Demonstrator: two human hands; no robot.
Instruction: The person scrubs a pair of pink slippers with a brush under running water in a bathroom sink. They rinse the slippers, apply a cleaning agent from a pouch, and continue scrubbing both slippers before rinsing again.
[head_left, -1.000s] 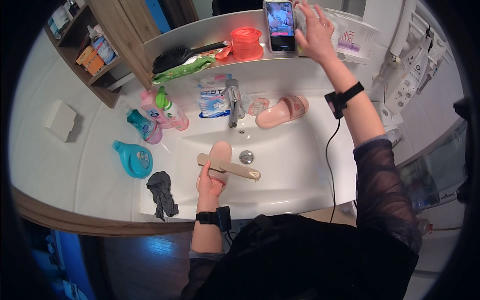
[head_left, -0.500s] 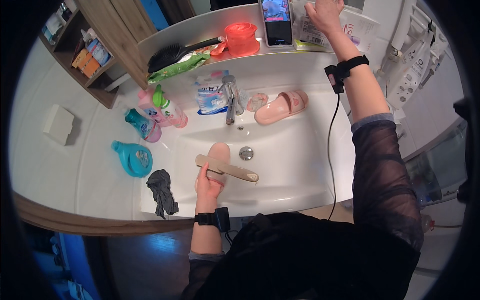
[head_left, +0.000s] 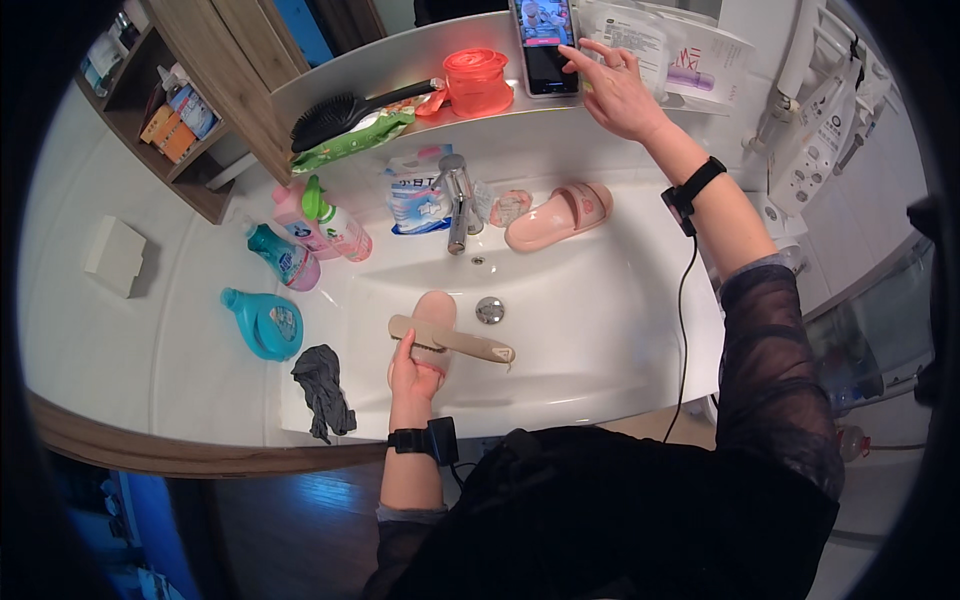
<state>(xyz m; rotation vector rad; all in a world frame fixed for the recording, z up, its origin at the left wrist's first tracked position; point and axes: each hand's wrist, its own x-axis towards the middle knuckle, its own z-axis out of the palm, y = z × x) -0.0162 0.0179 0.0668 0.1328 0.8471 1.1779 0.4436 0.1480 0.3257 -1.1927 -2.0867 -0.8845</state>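
Note:
Over the white sink, my left hand is closed on a pink slipper and a beige scrub brush. The brush lies across the slipper with its bristles down and my thumb on top. My right hand reaches up to the shelf with fingers spread, holding nothing. Its index fingertip is at the screen of a propped phone; whether it touches cannot be made out. A second pink slipper rests on the sink's back ledge, right of the chrome faucet.
Left of the basin stand a teal jug, a teal-and-pink bottle and a green-topped spray bottle. A dark grey glove or cloth lies on the left rim. A black hairbrush and red container sit on the shelf.
My right hand has moved left and down, from the packages on the shelf to the phone's screen. My left hand keeps the slipper and scrub brush in the same place.

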